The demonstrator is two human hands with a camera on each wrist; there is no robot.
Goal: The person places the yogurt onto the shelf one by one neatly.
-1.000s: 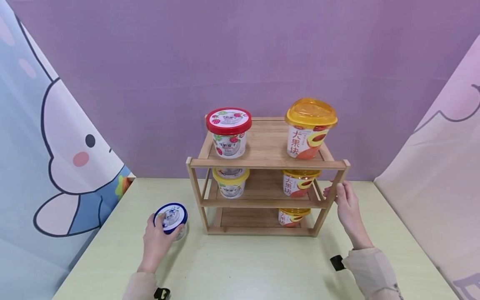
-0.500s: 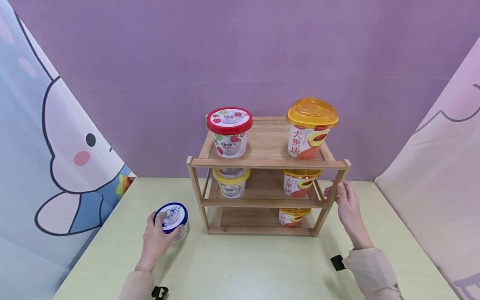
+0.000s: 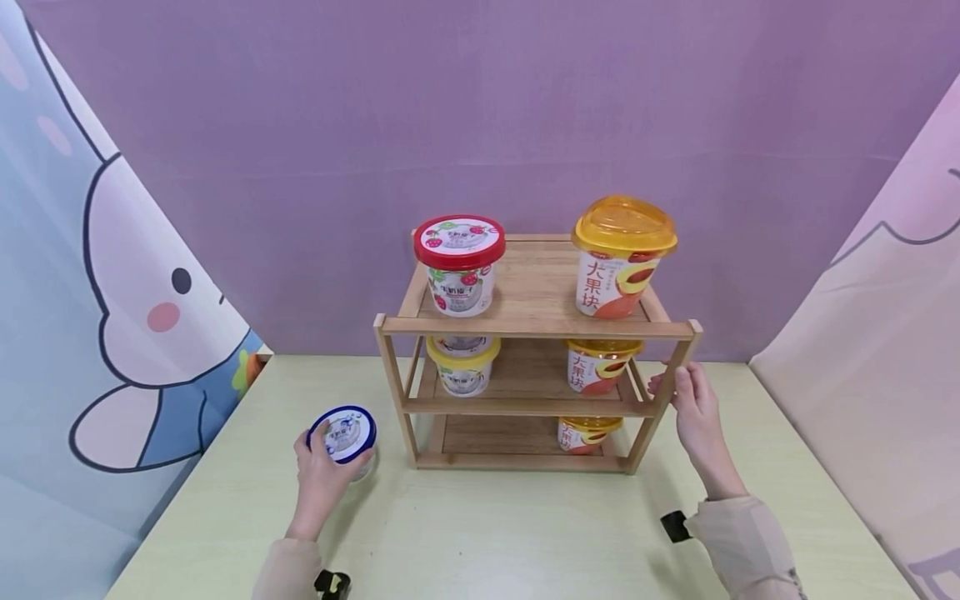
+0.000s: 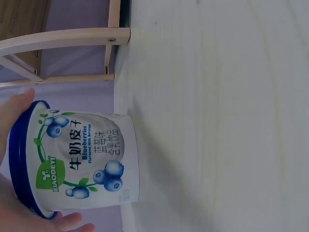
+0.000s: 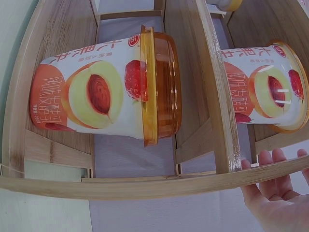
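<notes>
My left hand (image 3: 321, 482) grips a blueberry milk tub (image 4: 91, 159) from the near left, thumb and fingers around its blue lid (image 3: 347, 435). The tub stands upright on the table, left of a three-tier wooden rack (image 3: 536, 327), its blueberry label facing the left wrist camera. At the rack's right side, my right hand (image 3: 699, 421) holds the front upright, thumb on the near side and fingers (image 5: 283, 182) reaching behind it. Close to that hand, a peach yogurt cup (image 3: 596, 367) with an amber lid stands on the middle shelf.
On the top shelf are a red-lidded strawberry tub (image 3: 459, 267) and another peach cup (image 3: 622, 258). A yellow-lidded tub (image 3: 462, 371) sits at the middle left, and a peach cup (image 3: 587, 435) at the bottom right. Behind the table (image 3: 480, 533) hangs a purple backdrop (image 3: 480, 125).
The left forearm and wrist have shifted slightly to the right, while the fingers stay on the blue-lidded tub. The tub, the rack and the right hand look the same.
</notes>
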